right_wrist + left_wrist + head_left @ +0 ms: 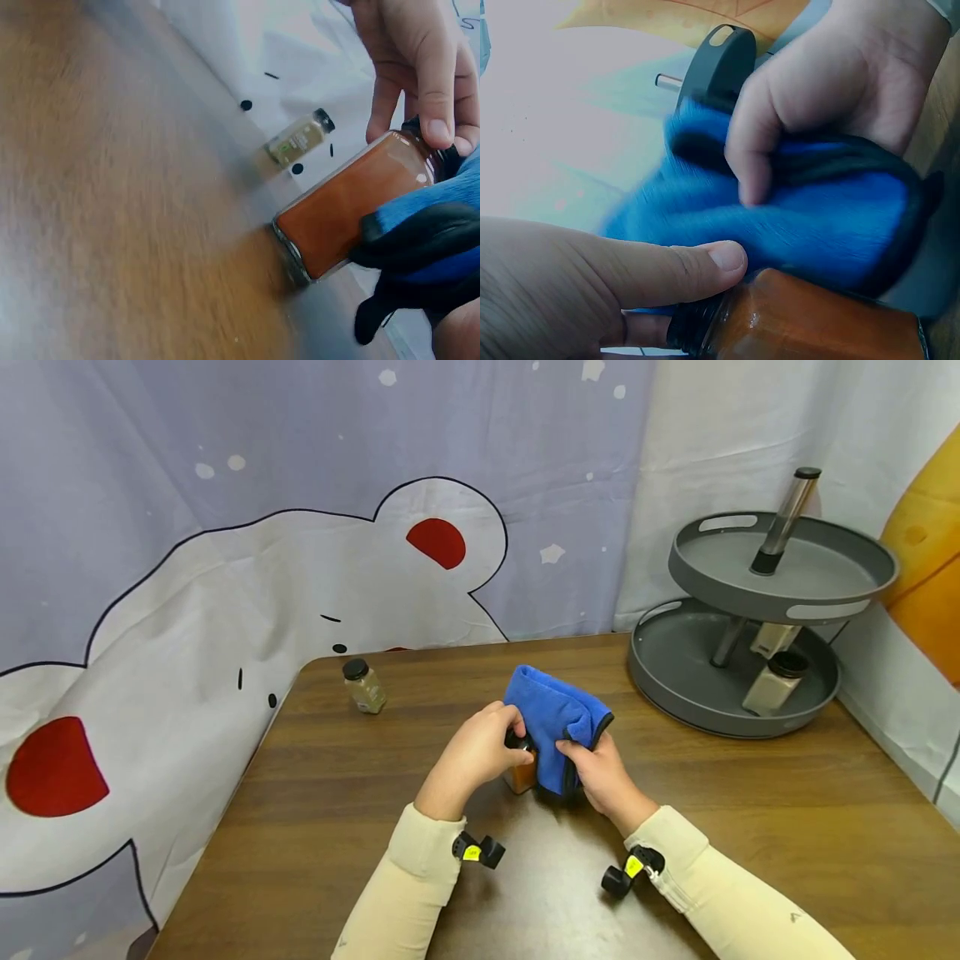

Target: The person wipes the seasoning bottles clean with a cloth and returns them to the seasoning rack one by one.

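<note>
My left hand (480,750) grips a spice jar (352,202) by its black cap, thumb on one side and fingers on the other. The jar is clear glass, filled with orange-brown powder, and its base is close over the table. A folded blue cloth (551,718) with black edging is held in my right hand (600,772), thumb on top. In the right wrist view the cloth lies against the side of the jar. The left wrist view shows the thumb of the left hand at the jar's neck, with the cloth just behind it.
Another spice jar (365,687) with pale greenish contents stands at the back left of the wooden table (337,843). A grey two-tier round tray (667,693) stands at the back right, with two jars on its lower tier. A printed curtain (300,577) hangs behind the table.
</note>
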The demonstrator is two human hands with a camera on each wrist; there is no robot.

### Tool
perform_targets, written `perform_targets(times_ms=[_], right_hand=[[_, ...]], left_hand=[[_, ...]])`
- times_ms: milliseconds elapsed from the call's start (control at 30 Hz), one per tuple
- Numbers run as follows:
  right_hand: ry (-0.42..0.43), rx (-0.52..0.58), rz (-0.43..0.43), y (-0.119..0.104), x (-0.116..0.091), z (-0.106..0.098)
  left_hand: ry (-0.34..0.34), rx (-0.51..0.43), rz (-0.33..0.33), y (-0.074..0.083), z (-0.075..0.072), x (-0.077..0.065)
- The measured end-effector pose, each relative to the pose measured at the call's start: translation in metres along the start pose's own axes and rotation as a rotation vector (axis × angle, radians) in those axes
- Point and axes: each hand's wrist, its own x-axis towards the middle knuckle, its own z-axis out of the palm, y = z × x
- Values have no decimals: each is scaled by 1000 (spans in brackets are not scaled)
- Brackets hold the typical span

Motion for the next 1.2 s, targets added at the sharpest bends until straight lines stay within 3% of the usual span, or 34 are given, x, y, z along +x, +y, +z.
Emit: perform_targets(times_ms=[67, 233, 433, 600, 833, 1000, 1100, 1200], right_hand=[[17, 24, -12, 1, -1, 1], [9, -120, 24, 6, -3, 2], [31, 3, -46, 4, -4, 3], [-29, -118, 56, 5, -1, 0], [6, 15, -11, 5, -1, 2], [-68, -136, 59, 10, 2, -5], [-65, -141, 91, -1, 7, -11], [-9, -43, 112, -18, 12, -20]], left_hand=[[3, -3, -1, 0, 0, -1], [-3, 0, 0, 0, 0, -1], [-6, 1, -2, 1, 0, -1], [-1, 5, 3, 1, 0, -1], [3, 7, 0, -1, 1, -1], [6, 6, 11, -1, 1, 0], [-2, 8, 4, -2, 1, -1], [0, 39, -13, 1, 0, -3]])
